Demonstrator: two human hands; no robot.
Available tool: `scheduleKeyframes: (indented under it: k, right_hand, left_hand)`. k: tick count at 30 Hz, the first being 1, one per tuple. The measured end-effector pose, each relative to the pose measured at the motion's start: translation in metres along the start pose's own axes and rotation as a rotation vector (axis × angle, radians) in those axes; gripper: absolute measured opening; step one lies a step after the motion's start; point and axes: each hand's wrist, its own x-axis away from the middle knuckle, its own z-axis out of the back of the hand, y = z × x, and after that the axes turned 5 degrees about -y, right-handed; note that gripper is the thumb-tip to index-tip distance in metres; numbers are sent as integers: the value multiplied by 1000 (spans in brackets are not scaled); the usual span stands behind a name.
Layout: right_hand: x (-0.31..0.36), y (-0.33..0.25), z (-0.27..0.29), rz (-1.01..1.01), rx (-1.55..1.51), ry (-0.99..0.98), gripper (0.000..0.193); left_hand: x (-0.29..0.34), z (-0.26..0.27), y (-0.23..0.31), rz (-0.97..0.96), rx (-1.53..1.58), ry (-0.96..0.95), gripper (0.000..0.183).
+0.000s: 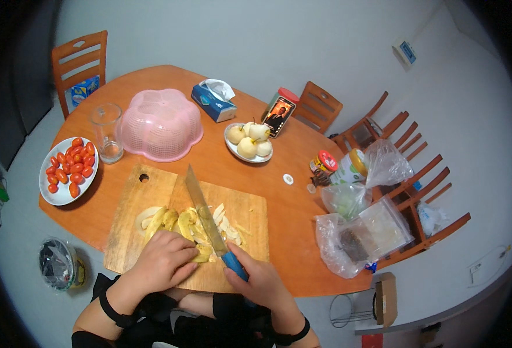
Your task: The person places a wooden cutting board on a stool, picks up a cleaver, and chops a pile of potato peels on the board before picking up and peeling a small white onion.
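In my right hand (pixel 263 282) is a kitchen knife (pixel 202 204) with a blue handle. Its blade points away from me over the wooden cutting board (pixel 169 184). My left hand (pixel 164 258), fingers bent, presses on long yellow-brown pieces (pixel 166 220) that look like banana or its peel; the fingertips partly hide them. The blade stands just right of the pieces. Thin pale slices (pixel 227 227) lie scattered on the blade's right side. Another pale, flat piece (pixel 145 219) lies at the left of the yellow ones.
Beyond the board stand a pink mesh cover (pixel 162 124), a glass mug (pixel 110 139), a plate of small tomatoes (pixel 64 194), pears in a bowl (pixel 248 141), a tissue box (pixel 212 104) and a propped phone (pixel 278 115). Plastic bags (pixel 349 232) crowd the right edge. A bin (pixel 61 267) stands lower left.
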Motion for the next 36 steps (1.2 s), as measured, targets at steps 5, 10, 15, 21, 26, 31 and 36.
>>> scheduleKeyframes:
  k: [5, 10, 15, 21, 26, 31, 36]
  right_hand:
    - [-1, 7, -6, 66, 6, 68, 51]
    - [0, -1, 0, -4, 2, 5, 50]
    - [-1, 2, -5, 8, -30, 8, 52]
    - [0, 6, -4, -6, -32, 44, 54]
    - [-1, 6, -6, -3, -28, 33, 54]
    - [-1, 8, -7, 32, 26, 46, 52]
    - [1, 5, -8, -64, -87, 3, 52]
  left_hand:
    - [-4, 9, 3, -1, 99, 37, 16]
    - [-8, 28, 20, 100, 33, 9, 13]
    - [-9, 37, 31, 163, 397, 34, 33]
    - [-19, 33, 48, 443, 840, 69, 43]
    - [-20, 41, 50, 548, 972, -11, 37]
    - [-23, 62, 84, 100, 1235, -339, 28]
    - [-48, 98, 133, -268, 1222, -634, 30]
